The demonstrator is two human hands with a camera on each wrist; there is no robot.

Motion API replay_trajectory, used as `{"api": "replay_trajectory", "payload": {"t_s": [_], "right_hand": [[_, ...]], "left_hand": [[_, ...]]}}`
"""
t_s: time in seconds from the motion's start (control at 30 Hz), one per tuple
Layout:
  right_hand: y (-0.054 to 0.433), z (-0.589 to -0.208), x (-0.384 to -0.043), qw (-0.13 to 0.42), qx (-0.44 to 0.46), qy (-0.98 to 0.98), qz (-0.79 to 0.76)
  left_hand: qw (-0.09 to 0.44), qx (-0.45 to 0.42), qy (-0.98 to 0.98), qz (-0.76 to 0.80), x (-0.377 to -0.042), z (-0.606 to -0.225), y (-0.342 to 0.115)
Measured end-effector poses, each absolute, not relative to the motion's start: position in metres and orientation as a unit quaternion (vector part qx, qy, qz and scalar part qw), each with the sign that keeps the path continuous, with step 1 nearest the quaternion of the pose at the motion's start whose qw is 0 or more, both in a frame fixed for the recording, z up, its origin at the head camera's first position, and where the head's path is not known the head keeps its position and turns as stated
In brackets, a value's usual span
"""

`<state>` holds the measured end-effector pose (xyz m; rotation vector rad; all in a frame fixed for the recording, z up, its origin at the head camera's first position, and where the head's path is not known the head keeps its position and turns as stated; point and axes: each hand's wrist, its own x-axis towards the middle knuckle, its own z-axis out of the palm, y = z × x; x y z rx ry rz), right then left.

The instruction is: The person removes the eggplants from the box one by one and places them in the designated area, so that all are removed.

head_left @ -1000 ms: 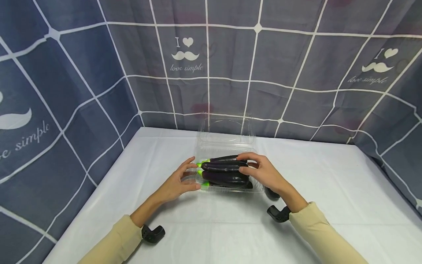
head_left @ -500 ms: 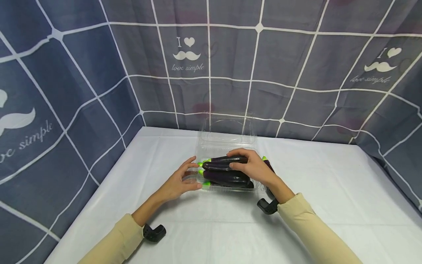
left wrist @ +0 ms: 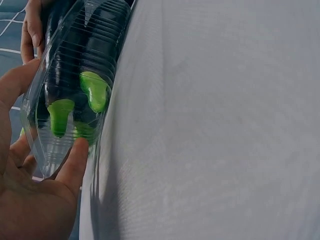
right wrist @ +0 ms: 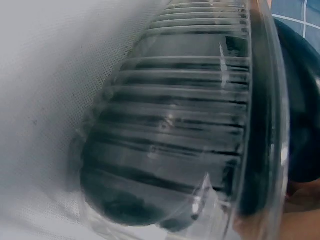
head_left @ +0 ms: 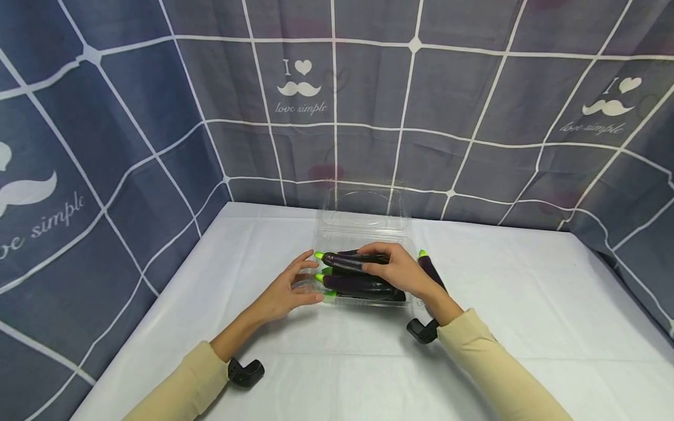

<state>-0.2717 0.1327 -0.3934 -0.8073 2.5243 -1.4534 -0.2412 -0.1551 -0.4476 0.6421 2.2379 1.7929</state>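
Observation:
A clear plastic clamshell box [head_left: 322,240], its lid tipped up at the back, holds several dark purple eggplants [head_left: 358,285] with bright green stems. My right hand [head_left: 392,266] pinches the top eggplant [head_left: 339,261] between thumb and fingers, its stem pointing left and slightly raised. At the box's left end, my left hand [head_left: 289,289] has its fingers spread and loosely bent. In the left wrist view, the left thumb [left wrist: 75,160] touches the ribbed end wall. Ribbed plastic and dark eggplant ends [right wrist: 120,200] fill much of the right wrist view.
Another eggplant [head_left: 432,272] lies on the white tablecloth [head_left: 326,374] just right of the box, partly hidden by the right forearm. The clear lid [head_left: 363,207] stands up near the grey checked curtain [head_left: 368,82] behind the table.
My right hand has shifted left and taken hold of the top eggplant, lifting and tilting its stem end up and back. The left hand has hardly moved.

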Motion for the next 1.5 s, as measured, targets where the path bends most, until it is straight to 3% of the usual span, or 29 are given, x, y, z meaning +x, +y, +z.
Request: {"api": "replay_trajectory", "payload": {"t_s": [0.5,0.8,1.5], "right_hand": [[0.126,-0.395,-0.273,0.107,-0.271,0.834,-0.468],[0.125,-0.395,-0.271,0.108,-0.263,0.837,-0.467],[0.135,-0.383,-0.27,0.023,-0.264,0.845,-0.464]], "left_hand": [[0.104,0.209,0.762,0.604,-0.239,-0.447,-0.155],[0.106,0.205,0.764,0.602,-0.238,-0.447,-0.156],[0.098,0.22,0.762,0.601,-0.239,-0.444,-0.157]]}}
